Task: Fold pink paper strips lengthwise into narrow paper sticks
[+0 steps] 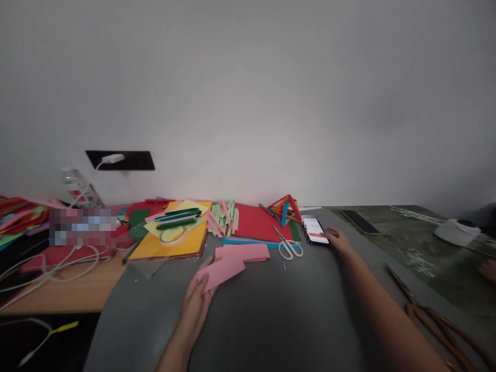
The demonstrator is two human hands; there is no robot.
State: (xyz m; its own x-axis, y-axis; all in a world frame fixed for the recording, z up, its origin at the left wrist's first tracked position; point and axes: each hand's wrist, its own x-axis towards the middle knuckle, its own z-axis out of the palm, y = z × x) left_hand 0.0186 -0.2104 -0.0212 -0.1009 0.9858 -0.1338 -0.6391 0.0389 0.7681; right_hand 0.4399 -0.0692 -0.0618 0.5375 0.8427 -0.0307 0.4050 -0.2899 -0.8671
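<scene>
My left hand (199,292) holds a folded pink paper strip (225,269) between thumb and fingers. Just behind it, more pink strips (253,252) lie on the grey table. My right hand (336,241) reaches to the right edge of a phone (315,231) with a lit screen; its fingers are partly spread and touch or nearly touch the phone. White-handled scissors (290,248) lie between the pink strips and the phone. Red paper (258,223) and an open frame of coloured folded strips (285,209) are at the back.
Yellow paper (170,243) carries green strips and a tape ring. Pink and pale green strips (225,217) lie beside it. Large scissors (422,310) are at right, past my forearm. White cables (50,268) and a bottle (80,187) stand left. Part of another person's hand (487,269) shows far right.
</scene>
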